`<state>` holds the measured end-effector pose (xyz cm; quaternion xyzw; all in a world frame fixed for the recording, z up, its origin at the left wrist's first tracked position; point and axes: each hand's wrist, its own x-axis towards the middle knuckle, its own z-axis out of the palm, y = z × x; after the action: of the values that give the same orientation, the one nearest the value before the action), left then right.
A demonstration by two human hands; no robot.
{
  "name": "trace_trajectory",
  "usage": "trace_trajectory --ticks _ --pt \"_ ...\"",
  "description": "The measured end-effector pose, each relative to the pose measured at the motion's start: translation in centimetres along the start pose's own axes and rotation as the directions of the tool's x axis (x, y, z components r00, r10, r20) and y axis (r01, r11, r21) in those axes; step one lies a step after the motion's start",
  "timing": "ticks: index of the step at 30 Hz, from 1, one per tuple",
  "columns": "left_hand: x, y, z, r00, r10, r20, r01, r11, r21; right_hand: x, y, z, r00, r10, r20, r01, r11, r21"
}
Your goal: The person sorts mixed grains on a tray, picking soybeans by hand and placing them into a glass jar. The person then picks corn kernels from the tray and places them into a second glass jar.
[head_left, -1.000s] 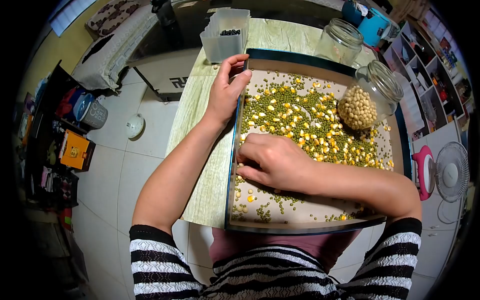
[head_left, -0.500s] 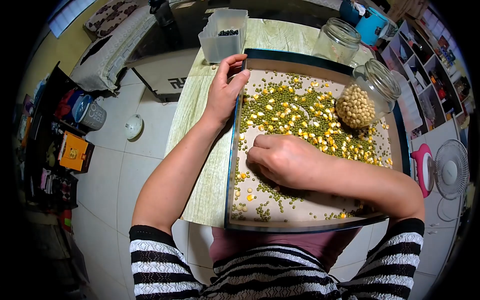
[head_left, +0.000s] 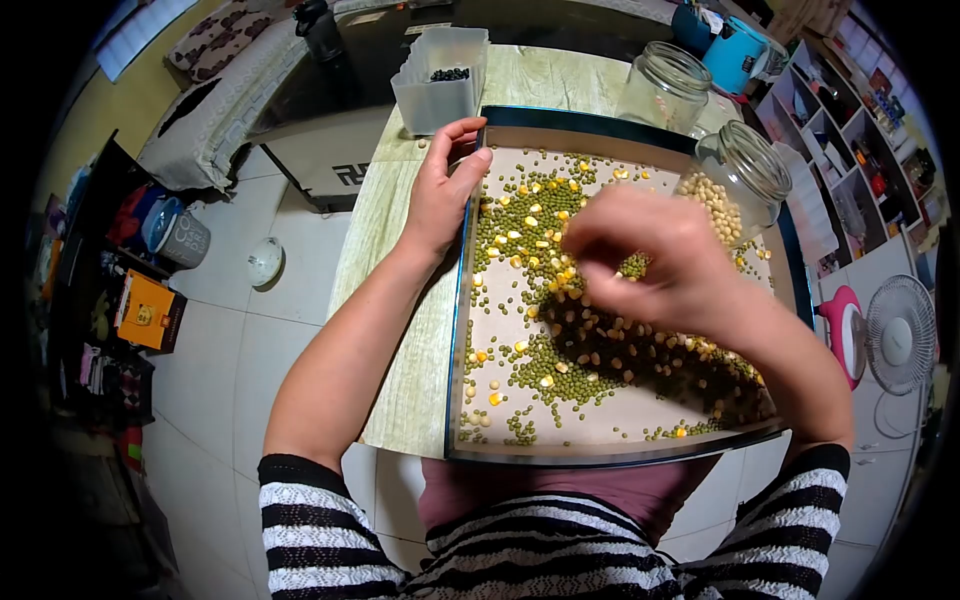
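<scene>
My left hand [head_left: 443, 195] is closed around the left rim of a shallow box tray [head_left: 590, 124], near its far corner. Over the middle of the tray hovers my right hand [head_left: 660, 260], its fingers curled into a pinch; what they hold, if anything, is hidden. Green mung beans [head_left: 565, 388] lie scattered across the tray bottom, mixed with yellow-white corn kernels [head_left: 515, 236]. A few round pale beans [head_left: 470, 391] lie near the left edge. Behind my right hand, an open glass jar [head_left: 745, 180] of pale round beans leans in the tray's far right corner, partly covered by that hand.
A translucent plastic container [head_left: 440, 100] with black beans stands beyond the tray's far left corner. Another glass jar [head_left: 665, 90] stands at the far right of the wooden-topped table [head_left: 405, 330]. A white fan [head_left: 900, 320] and a turquoise kettle [head_left: 735, 55] are at right.
My right hand has lifted off the near-left tray bottom and moved away and rightward, uncovering a patch of mung beans and corn. The left hand keeps its hold on the rim.
</scene>
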<state>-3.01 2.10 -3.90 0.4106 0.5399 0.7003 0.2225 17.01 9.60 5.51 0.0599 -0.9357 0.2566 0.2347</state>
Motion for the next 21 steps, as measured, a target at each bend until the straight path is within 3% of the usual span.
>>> trace_trajectory --ticks 9,11,13,19,21 --pt "0.1 -0.4 -0.1 1.0 0.014 -0.014 -0.014 1.0 -0.008 -3.2 2.3 -10.4 0.871 0.237 -0.43 -0.299 0.951 -0.081" --pt "0.0 0.0 0.0 1.0 0.016 -0.007 -0.016 1.0 0.0 -3.8 3.1 -11.2 0.851 0.272 -0.449 -0.347 0.933 -0.093" --pt "-0.1 0.1 0.1 1.0 0.015 -0.011 -0.015 1.0 -0.004 -4.2 4.1 -11.3 0.844 0.321 -0.429 -0.444 0.868 -0.224" --pt "0.0 0.0 0.0 1.0 -0.013 -0.021 0.013 1.0 -0.014 -3.9 4.4 -11.2 0.853 0.4 -0.336 -0.497 0.82 -0.284" --pt "-0.1 0.2 0.1 0.999 0.037 -0.018 -0.036 0.999 0.039 -3.5 3.8 -11.0 0.897 0.216 -0.387 -0.373 0.839 -0.396"
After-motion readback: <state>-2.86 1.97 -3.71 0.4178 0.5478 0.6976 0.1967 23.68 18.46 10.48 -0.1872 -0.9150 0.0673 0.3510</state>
